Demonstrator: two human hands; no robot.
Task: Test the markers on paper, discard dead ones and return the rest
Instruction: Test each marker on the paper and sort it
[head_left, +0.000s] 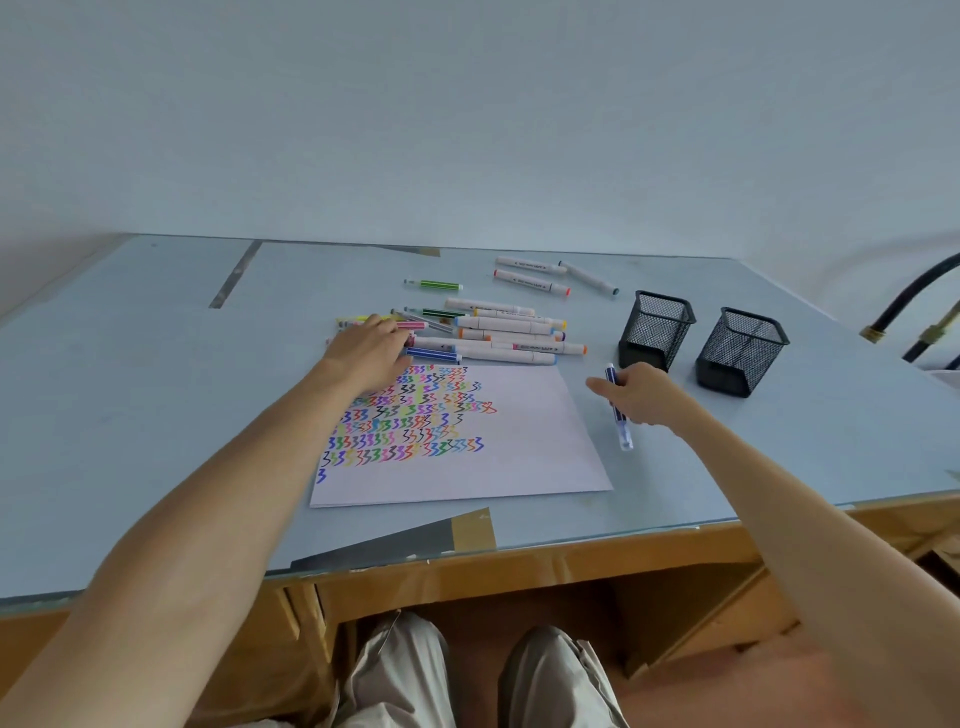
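Observation:
A white sheet of paper (498, 447) covered with rows of coloured squiggles lies mid-table. Just beyond it sits a pile of markers (498, 332), thin striped ones and thick white ones. My left hand (371, 353) rests on the pile's left end, fingers spread over several thin markers. To the right of the paper, my right hand (636, 395) grips a blue striped marker (618, 410), whose clear end points toward me. Two black mesh pen cups (657, 327) (740, 351) stand at the right and look empty.
Three thick white markers (550, 275) and one green thin marker (434, 285) lie apart near the table's far edge. Brown tape patches (472, 527) sit at the front edge. A dark pipe (914, 296) runs at the far right. My knees show below the table.

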